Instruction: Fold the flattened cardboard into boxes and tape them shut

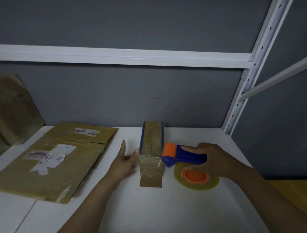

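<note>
A dark grey wall (118, 22) fills the upper half of the view, crossed by a white metal shelving frame (127, 56) with an upright post at the right. Below it lies a white table (161, 214). On the table's left side sits a stack of flattened cardboard (44, 173) bearing white labels, and more cardboard (9, 112) leans against the wall at the far left. At the table's centre stands a small narrow box (152, 139), brown with blue edges, with clear tape running over its top and down its near face. The right hand (216, 160) grips the blue handle of a tape dispenser (188, 155), whose orange roller touches the box's right side. The left hand (125, 161) is flat with its fingers straight, and its thumb touches the box's near left corner.
</note>
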